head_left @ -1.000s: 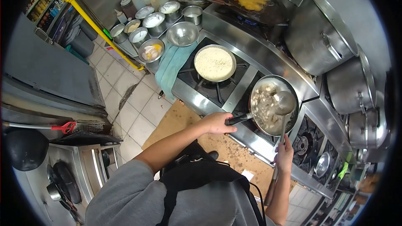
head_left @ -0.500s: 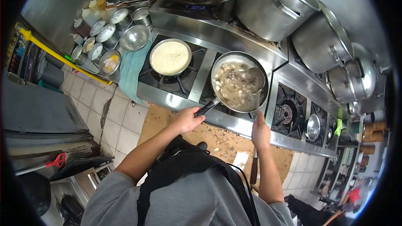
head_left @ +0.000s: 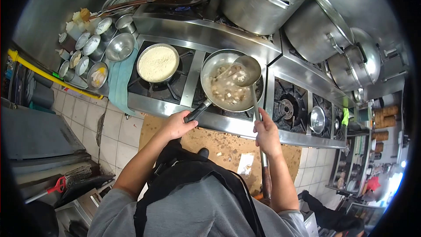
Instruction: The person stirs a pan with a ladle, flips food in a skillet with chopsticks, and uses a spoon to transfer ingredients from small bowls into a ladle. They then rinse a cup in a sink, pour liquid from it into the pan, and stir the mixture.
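Left to right. Pan of pale crumbs (head_left: pixel 157 63) sits on the burner at 9 o'clock of the frying pan (head_left: pixel 228 87).

Risk first: the frying pan holds wet chunks in liquid. A hard stir could slop it over the rim onto the flame, and the pan could tip if the handle hold slackens.

Left hand (head_left: pixel 177 124), fingers wrapped tight round the pan's black handle.

Right hand (head_left: pixel 266 137), closed round the ladle (head_left: pixel 246 71) shaft, with the bowl at the pan's 1 o'clock rim.
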